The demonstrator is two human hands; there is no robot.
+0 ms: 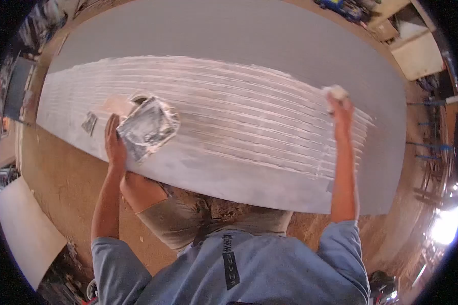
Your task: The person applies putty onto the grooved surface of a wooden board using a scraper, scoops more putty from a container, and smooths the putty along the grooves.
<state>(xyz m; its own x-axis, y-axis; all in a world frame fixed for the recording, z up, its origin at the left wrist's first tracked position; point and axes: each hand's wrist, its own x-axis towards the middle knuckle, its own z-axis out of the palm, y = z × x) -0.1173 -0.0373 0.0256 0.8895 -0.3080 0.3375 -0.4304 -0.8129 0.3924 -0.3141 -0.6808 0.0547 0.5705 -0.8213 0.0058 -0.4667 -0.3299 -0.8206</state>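
I note: left grip [115, 142] clamps tub [148, 127]; right grip [341, 109] clamps pad [337, 92] on board [290, 61]. Scrap [89, 123] near left edge; far half bare.

The right hand [340, 104] covers most of a pale lump [337, 91]; clutter [348, 7] at the top edge is too small to tell.

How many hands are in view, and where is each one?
2. The left hand holds a paste-smeared container over the grey board; the right hand presses a white wad on its right part.
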